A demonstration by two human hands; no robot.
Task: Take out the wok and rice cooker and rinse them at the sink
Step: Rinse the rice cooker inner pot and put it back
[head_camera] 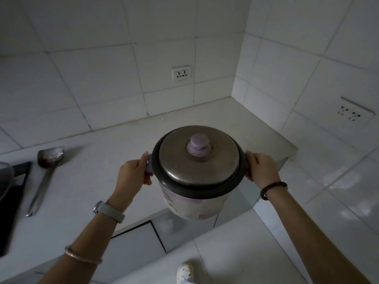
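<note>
The rice cooker (192, 201) is a white and purple pot with a dark rim, a dull metal lid and a purple knob. It hangs in the air over the front edge of the white counter (98, 177), near the corner. My left hand (133, 171) grips its left side handle. My right hand (258, 167) grips the right handle. The lid sits closed on top. No wok or sink shows in this view.
A metal ladle (45, 175) lies on the counter at the left, beside a black stove top (12, 201) at the left edge. Wall sockets (181, 73) sit on the tiled walls. Below are cabinet doors (139, 247) and my white shoe (185, 271) on the tiled floor.
</note>
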